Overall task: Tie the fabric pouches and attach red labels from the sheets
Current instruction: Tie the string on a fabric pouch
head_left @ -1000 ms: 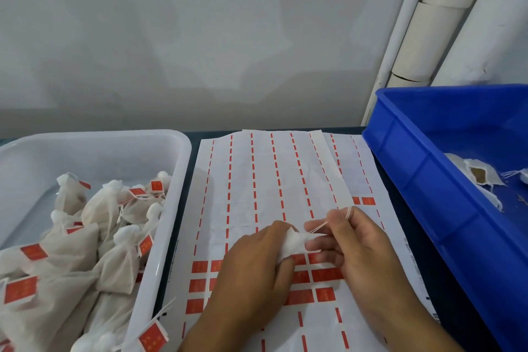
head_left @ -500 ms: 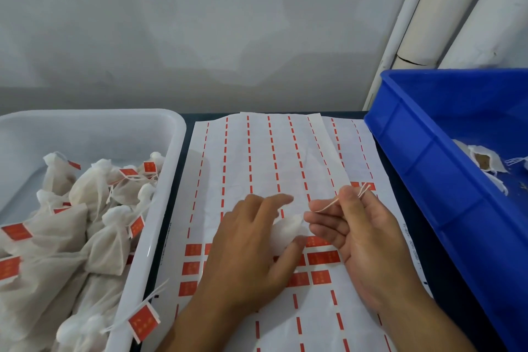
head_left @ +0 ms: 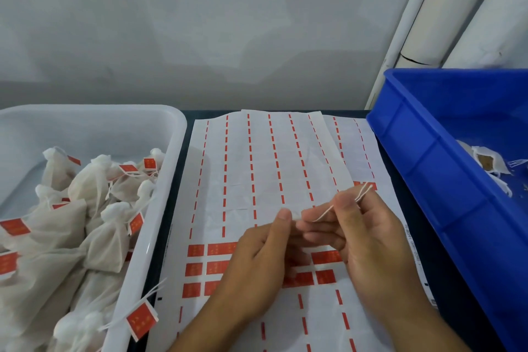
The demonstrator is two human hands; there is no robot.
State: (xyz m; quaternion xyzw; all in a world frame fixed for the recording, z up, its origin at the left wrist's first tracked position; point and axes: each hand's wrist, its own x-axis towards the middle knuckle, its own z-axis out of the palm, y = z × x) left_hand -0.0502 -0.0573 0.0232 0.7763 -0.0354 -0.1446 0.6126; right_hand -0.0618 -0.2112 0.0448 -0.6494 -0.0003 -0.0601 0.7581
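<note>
Both hands meet over the middle of the label sheet (head_left: 274,168), a white backing sheet with columns of red dashes that lies on the dark table (head_left: 400,208) between two bins. The left hand (head_left: 257,260) has its fingers curled, thumb up, around a small white pouch that is almost fully hidden behind them. The right hand (head_left: 363,234) pinches the pouch's thin white string (head_left: 361,194) between thumb and forefinger, the looped end sticking up past the fingertips. A few rows of whole red labels (head_left: 205,268) remain on the sheet, partly under the hands. To the left, a white tray (head_left: 168,180) holds a heap of tied pouches (head_left: 94,226) with red tags. To the right, a blue crate (head_left: 428,168) holds a few untied pouches (head_left: 488,163), one showing brown filling.
</note>
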